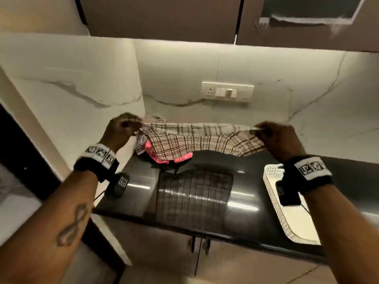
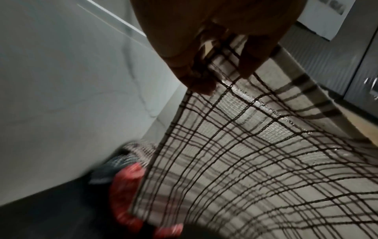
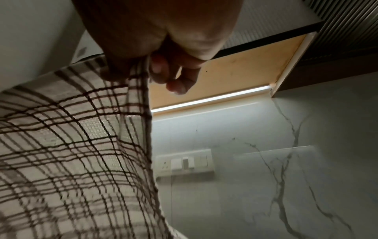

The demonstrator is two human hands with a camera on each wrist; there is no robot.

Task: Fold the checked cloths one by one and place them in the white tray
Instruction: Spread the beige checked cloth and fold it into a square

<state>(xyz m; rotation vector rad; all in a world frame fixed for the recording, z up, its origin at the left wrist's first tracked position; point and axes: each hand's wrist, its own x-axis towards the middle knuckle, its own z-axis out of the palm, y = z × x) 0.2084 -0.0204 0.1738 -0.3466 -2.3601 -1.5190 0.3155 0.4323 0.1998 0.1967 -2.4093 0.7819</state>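
A beige cloth with dark brown checks hangs stretched in the air above the black counter. My left hand pinches its left corners and my right hand pinches its right corners. In the left wrist view the checked cloth fans down from my fingers. In the right wrist view the checked cloth drapes from my right hand. A heap of other cloths, one pink, lies on the counter behind the held one. The white perforated tray sits at the counter's right, under my right wrist.
A marble wall with a switch plate backs the counter, and a marble side panel closes the left. Dark cabinets hang above. The cloth's reflection shows on the glossy counter. Cupboard doors with handles lie below.
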